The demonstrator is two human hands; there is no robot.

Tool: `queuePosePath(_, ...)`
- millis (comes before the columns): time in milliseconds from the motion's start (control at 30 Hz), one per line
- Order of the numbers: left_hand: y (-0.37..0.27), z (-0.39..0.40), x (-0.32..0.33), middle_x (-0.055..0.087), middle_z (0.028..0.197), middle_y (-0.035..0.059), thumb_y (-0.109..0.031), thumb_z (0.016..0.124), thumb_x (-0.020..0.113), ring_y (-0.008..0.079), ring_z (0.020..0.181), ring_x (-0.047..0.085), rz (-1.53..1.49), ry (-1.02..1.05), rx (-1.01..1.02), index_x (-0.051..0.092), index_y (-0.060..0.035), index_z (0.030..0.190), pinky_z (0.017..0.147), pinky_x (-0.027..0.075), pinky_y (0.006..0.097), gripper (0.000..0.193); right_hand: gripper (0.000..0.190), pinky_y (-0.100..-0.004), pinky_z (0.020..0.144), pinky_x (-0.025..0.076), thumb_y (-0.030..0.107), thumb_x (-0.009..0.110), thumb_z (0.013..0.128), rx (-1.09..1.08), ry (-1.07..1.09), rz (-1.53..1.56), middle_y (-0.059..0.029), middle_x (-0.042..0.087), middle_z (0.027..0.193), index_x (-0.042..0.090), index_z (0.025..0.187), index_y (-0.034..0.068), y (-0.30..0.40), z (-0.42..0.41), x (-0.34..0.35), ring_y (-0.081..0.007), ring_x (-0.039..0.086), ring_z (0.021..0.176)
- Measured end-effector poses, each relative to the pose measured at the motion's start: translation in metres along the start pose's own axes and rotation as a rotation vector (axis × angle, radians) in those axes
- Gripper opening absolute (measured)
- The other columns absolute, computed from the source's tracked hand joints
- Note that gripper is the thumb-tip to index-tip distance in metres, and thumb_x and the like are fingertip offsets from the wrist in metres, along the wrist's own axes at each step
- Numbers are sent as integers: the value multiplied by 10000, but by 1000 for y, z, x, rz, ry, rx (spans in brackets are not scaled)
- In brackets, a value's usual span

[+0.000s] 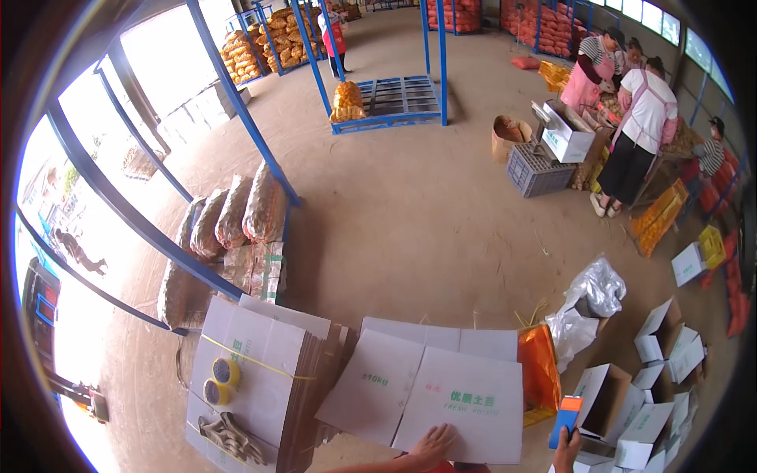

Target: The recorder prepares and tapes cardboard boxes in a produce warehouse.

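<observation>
My left hand (433, 446) lies flat on the lower edge of a flattened white cardboard carton (461, 402), which bears green printing. The carton has a fold line down its middle and lies over another white carton sheet (485, 344). In my right hand (568, 452), at the lower right, is a blue hand-held tool with an orange end (569, 417), held upright; it looks like a tape dispenser. To the left stands a strapped stack of flat cartons (260, 378). Two yellow tape rolls (222, 381) and a pair of grey work gloves (230, 437) rest on top.
Opened white boxes (609, 396) crowd the right side, beside an orange mesh bag (539, 372) and clear plastic sheeting (594, 290). Filled sacks (263, 204) lie on a blue-framed rack at left. Several people (644, 112) work around a table at the upper right.
</observation>
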State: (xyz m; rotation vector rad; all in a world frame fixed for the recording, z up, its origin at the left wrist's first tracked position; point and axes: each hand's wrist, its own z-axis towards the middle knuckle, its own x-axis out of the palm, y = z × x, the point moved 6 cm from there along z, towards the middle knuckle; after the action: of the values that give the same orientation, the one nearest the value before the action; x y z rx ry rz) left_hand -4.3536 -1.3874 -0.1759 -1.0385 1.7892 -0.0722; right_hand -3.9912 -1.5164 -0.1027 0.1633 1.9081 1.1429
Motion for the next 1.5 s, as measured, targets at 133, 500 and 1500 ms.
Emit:
queuePosePath(133,-9,-5,-14,246,1667,284,-33,878,533,410,1585,176,-1,34,-8,297,-61,1615,1283,170,496,775,340,-373,650,558,272,624,1018,-176,79,136,-157,698,853,594,1088,-59,36,53,29,-244,717,726)
queuePosePath(500,-74,-38,-44,561,1478,159,-354,711,810,370,1417,457,-267,8,58,591,-119,1398,1153,368,533,759,456,-521,908,538,424,680,938,-360,535,-605,-260,734,1015,682,1074,-10,64,155,215,-442,701,991)
queuePosePath(1500,-43,-16,-214,565,1476,148,-99,847,620,305,1404,508,-64,-744,43,643,-91,1332,1171,395,469,486,701,-388,1078,498,633,638,960,-478,1306,-415,-193,686,1336,634,1393,83,207,68,125,-297,650,1263)
